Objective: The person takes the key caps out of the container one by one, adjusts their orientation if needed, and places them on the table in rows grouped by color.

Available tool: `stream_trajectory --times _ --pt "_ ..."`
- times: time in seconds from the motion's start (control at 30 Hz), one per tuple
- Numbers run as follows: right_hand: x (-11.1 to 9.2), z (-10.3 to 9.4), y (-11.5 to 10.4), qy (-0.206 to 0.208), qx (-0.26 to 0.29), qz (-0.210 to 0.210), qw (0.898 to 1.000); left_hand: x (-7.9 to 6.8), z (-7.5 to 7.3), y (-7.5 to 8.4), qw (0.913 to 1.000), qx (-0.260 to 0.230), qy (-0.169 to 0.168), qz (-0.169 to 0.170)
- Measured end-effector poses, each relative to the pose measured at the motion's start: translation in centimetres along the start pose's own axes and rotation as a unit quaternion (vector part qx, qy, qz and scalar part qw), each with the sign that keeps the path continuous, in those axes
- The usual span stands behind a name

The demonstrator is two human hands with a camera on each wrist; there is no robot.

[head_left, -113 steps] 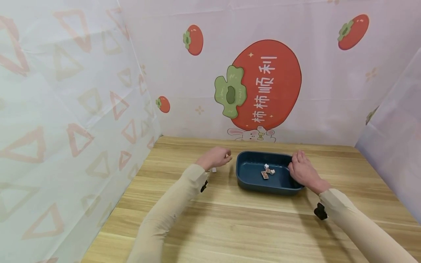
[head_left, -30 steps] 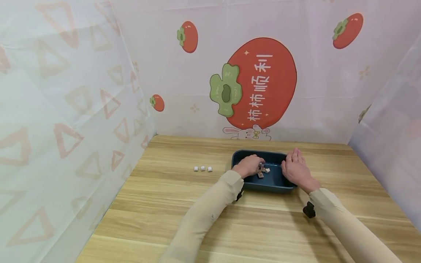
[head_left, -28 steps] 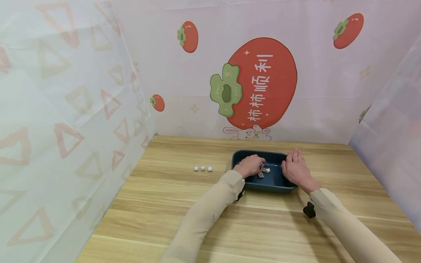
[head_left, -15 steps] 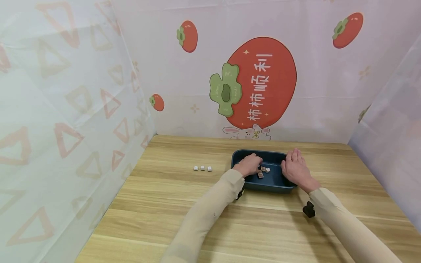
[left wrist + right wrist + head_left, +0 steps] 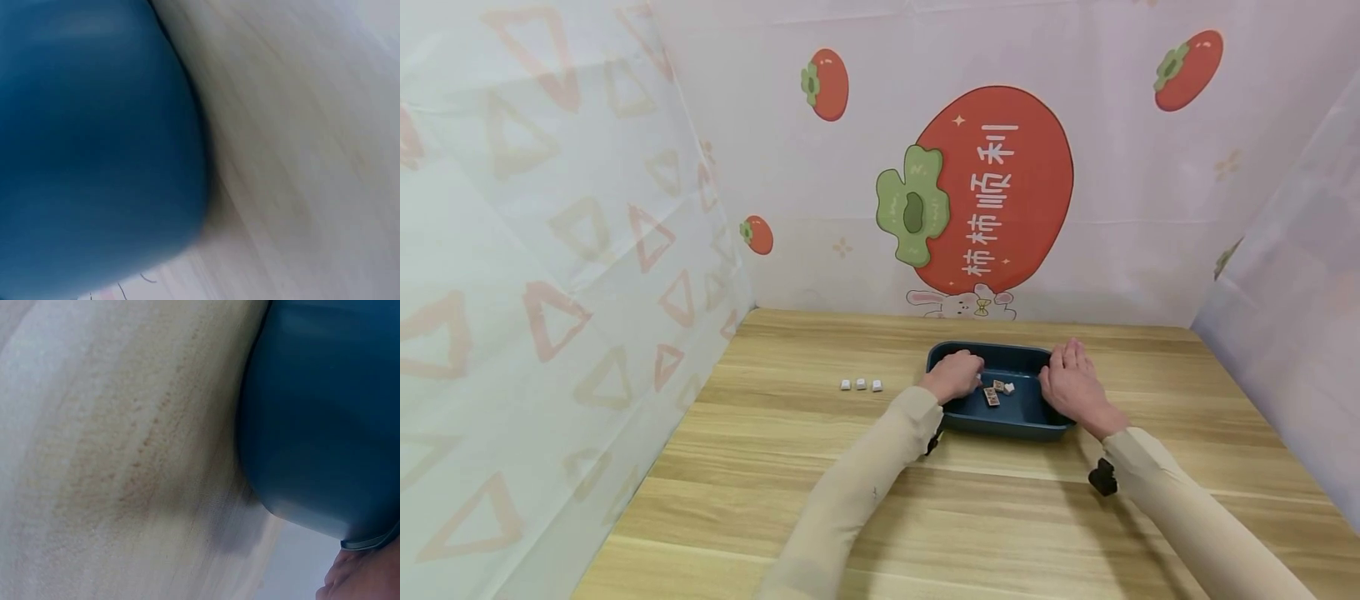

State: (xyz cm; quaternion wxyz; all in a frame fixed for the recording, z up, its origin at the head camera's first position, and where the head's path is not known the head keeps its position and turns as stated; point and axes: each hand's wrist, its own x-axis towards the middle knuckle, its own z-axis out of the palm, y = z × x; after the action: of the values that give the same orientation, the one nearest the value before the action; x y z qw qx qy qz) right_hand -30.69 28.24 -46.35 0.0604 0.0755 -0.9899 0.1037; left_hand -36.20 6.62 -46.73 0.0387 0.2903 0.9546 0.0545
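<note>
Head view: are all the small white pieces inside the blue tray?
No, three white pieces sit in a row on the wooden table, left of the blue tray.

head cam bright; l/r wrist pics blurry

A sheeted-off booth: a pale pink persimmon-printed backdrop [image 5: 992,183] beyond the right grip [image 5: 1077,387], a white triangle-patterned sheet [image 5: 550,333] far to that grip's left, a light-brown wood-grain tabletop [image 5: 1000,517] beneath it.
</note>
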Motion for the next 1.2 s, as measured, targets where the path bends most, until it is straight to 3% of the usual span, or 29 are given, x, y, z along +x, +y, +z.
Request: stream_trajectory --times 0.5,0.93,1.2 --pt "0.0 -0.2 -0.3 -0.012 -0.001 0.004 1.0 -1.7 -3.0 -0.5 0.9985 0.017 0.035 0.039" --pt "-0.1 -0.3 -0.1 -0.013 0.004 -0.001 1.0 -3.4 -5.4 -2.7 0.9964 -0.004 0.053 0.066" --pt "0.0 -0.1 0.0 0.0 -0.003 -0.011 1.0 -4.1 -6.1 -4.6 0.9957 -0.014 0.06 0.069"
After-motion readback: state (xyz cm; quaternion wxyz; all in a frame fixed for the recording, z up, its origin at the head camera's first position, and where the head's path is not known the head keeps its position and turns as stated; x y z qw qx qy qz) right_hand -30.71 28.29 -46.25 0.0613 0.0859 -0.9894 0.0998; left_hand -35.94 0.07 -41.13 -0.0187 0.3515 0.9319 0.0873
